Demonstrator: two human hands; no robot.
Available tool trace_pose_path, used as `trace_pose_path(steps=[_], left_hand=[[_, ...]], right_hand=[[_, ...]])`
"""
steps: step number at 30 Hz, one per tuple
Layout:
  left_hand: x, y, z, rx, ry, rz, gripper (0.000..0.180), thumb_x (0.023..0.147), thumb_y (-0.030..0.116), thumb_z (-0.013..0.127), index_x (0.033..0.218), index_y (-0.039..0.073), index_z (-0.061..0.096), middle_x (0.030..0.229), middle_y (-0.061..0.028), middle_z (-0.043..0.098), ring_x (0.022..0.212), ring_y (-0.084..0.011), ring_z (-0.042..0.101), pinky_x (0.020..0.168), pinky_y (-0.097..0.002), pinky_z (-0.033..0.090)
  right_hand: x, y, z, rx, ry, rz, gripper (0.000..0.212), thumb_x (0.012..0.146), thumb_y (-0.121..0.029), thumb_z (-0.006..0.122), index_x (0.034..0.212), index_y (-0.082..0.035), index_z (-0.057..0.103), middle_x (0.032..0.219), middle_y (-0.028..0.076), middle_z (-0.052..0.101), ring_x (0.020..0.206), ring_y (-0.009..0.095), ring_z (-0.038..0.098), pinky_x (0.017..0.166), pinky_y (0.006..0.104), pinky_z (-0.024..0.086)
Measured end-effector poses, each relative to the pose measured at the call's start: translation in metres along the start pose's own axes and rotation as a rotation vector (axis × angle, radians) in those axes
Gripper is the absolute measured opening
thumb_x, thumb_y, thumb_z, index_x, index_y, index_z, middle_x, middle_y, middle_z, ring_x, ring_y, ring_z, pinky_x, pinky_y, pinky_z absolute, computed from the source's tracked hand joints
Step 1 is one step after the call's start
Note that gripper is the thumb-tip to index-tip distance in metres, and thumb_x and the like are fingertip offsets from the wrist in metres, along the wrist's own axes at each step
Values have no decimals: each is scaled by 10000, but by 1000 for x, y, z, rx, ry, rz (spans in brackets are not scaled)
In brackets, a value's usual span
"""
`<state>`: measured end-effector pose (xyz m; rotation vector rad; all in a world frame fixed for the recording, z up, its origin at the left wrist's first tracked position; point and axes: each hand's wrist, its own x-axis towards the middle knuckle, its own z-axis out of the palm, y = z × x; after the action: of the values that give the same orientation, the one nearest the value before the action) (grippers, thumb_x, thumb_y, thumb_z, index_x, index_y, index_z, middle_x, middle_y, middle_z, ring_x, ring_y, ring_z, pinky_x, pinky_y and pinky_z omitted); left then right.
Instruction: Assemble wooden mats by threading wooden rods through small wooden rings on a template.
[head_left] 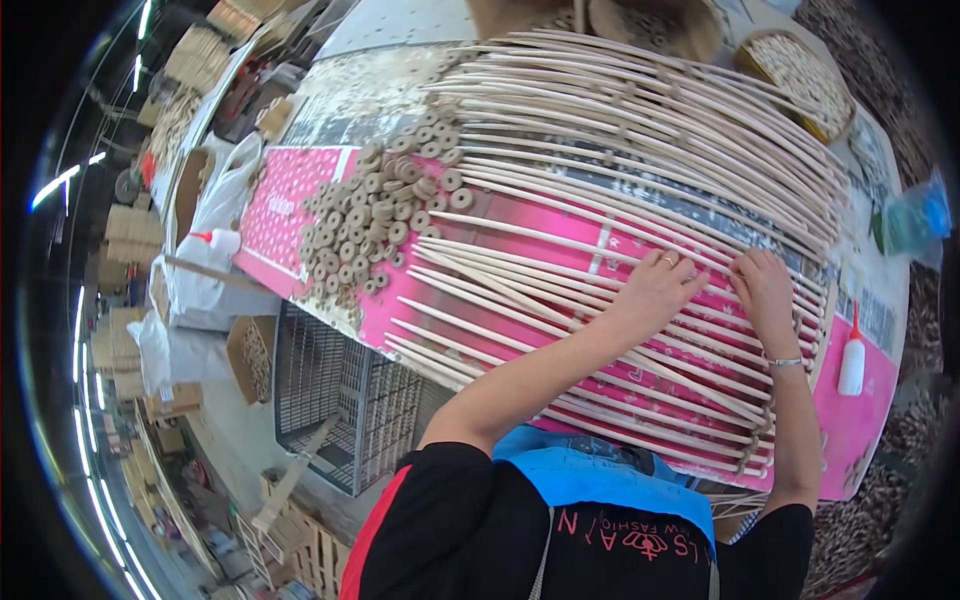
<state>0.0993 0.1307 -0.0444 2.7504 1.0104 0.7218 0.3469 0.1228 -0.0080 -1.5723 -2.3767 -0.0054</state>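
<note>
Long, pale wooden rods (530,236) lie side by side across the worktable. My left hand (655,288), with a ring on one finger, is over the middle of the near rods, its fingers drawn together. Close to its right, my right hand (765,290), with a bracelet at the wrist, has its fingers bent down against the rods. What the fingertips of either hand hold is too small to make out. Brown discs with centre holes (365,215) form a loose pile by the rods' left ends. Several such discs sit on the near rods' right ends.
A pink patterned cover (285,190) lies under part of the work. A white glue bottle with red tip (852,365) is at right, another bottle (215,242) at left. A basket of small pale pieces (800,75) stands far right. A grey crate (345,400) is below the table's left edge.
</note>
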Motion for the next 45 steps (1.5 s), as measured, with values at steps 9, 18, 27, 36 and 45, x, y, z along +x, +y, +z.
trace_pose_path(steps=[9,18,27,36,45], left_hand=[[-128,-89,-120,-407,416,-608,268,927,6,625,1159,61,748,1051,-157,738,1016,-347,696,903,-449,551],[-235,-178,-193,350,91,-726,346,888,131,759,1225,209,749,1015,-62,637,971,-286,653,807,-432,533],[-238,-196,-201,400,38,-695,369,881,99,771,1243,166,739,1026,-72,634,923,-263,671,772,-414,540],[-208,-198,-220,-1153,742,-986,347,1122,155,564,1420,-15,611,1240,-106,719,1073,-169,719,953,-313,607],[-210,-198,-213,-1356,732,-940,348,1120,163,568,1409,-26,615,1170,-94,718,1064,-199,716,987,-354,610]], right_hand=[[8,-17,-27,98,152,72,172,1005,-58,625,1172,-29,654,1012,160,629,953,360,616,849,442,475],[-4,-38,-48,198,130,148,175,1003,-64,664,1167,-29,714,898,120,570,819,286,563,758,380,456],[-17,-49,-50,270,165,151,157,996,-70,675,1137,-20,724,869,110,570,818,267,578,749,379,461],[-16,-80,-56,309,142,139,168,967,-37,690,1129,-28,732,862,103,561,833,273,581,764,393,461],[-25,-79,-48,322,114,128,184,953,-48,706,1132,-53,749,812,88,511,774,256,541,705,396,428]])
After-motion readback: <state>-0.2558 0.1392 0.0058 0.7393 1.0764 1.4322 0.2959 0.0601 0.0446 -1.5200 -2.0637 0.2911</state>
